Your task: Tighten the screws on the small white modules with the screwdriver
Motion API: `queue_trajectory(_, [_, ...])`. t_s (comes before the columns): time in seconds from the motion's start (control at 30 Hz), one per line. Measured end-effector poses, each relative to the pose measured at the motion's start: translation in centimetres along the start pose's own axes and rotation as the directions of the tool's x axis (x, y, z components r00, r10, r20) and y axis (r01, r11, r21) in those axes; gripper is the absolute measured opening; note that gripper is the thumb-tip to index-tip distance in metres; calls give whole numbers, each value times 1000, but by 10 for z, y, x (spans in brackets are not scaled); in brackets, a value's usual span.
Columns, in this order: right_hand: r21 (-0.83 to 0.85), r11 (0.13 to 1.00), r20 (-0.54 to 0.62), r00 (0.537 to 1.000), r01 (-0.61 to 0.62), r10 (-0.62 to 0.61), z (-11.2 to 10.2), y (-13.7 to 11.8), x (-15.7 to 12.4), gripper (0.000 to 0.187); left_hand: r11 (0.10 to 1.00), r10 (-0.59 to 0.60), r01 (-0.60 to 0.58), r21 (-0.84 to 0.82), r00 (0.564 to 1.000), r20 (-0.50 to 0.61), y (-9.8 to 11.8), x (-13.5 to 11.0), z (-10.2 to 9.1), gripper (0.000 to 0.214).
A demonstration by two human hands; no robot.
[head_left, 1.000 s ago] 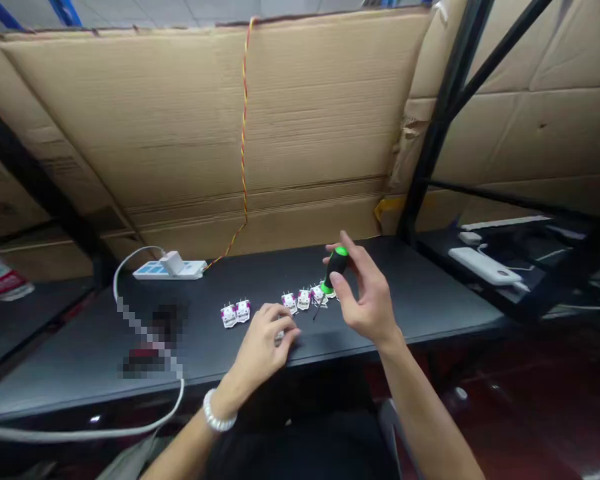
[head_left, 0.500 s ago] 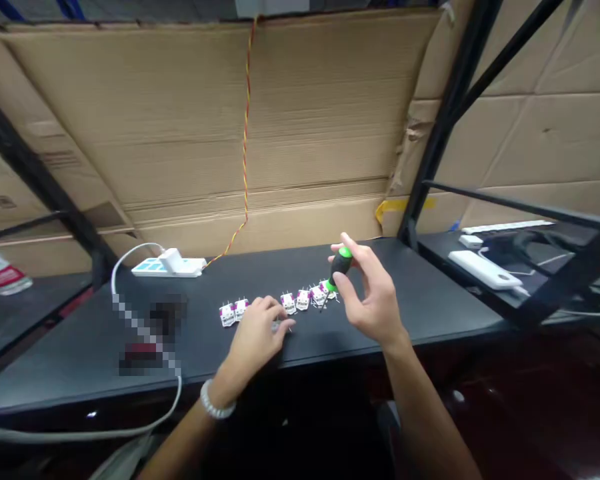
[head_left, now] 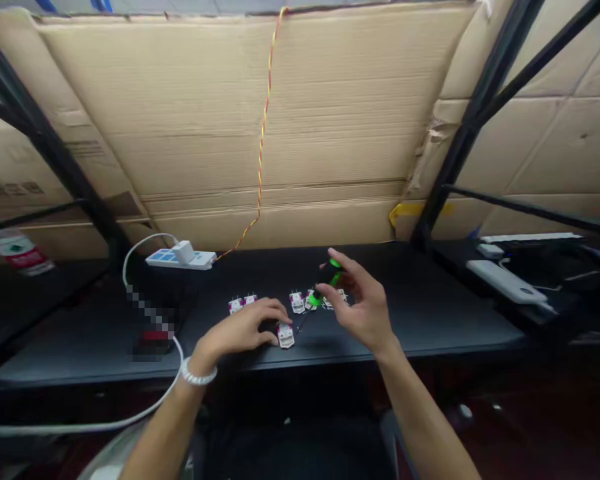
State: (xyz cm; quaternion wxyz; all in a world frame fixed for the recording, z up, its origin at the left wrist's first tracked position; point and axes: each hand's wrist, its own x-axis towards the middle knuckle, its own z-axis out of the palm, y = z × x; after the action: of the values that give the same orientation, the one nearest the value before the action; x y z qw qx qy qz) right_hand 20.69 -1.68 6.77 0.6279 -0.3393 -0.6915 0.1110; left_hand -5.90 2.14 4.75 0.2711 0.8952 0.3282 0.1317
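My left hand [head_left: 245, 327] rests low over the black tabletop, thumb and fingers closed around a small white-and-purple part [head_left: 285, 337] near the front edge. In my right hand [head_left: 364, 307] is a black-and-green screwdriver [head_left: 314, 298], its thin shaft slanting down to the left. The tip is just right of the held part; whether it touches anything I cannot tell. Two similar parts with thin metal prongs [head_left: 236, 305] sit beyond my left hand. Several more, among them a white-and-purple part [head_left: 297, 302], form a row partly hidden behind the screwdriver and right hand.
A white power strip [head_left: 200, 261] with a plugged-in charger [head_left: 183, 252] lies at the back left. Its white cable [head_left: 176, 393] loops past the front edge. Black rack posts [head_left: 455, 160] flank the table [head_left: 430, 320], with a cardboard wall [head_left: 195, 120] behind.
My left hand has drawn one white-and-purple part out of the row toward the front edge. The screwdriver has moved left and down, toward that part. The view has shifted slightly.
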Motion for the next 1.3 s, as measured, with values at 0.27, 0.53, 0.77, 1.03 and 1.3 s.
queue_trajectory(0.27, [42,998,56,997,53,-55,25,5,-9,57,1000,28,-28,-1,999,-34,-5,1,1,27])
queue_trajectory(0.53, [33,997,71,995,63,-65,26,5,-11,58,999,44,-44,-8,998,-43,-6,2,-1,25])
queue_trajectory(0.77, [54,995,72,993,88,-92,26,5,-12,62,999,42,-42,-9,998,-37,-5,2,-2,26])
queue_trajectory(1.03, [32,989,76,986,144,-146,27,1,-11,65,999,39,-40,-32,999,-36,-8,3,-1,26])
queue_trajectory(1.3, [-4,987,83,984,161,-160,24,-1,-11,64,996,53,-56,-76,998,-40,-11,5,0,26])
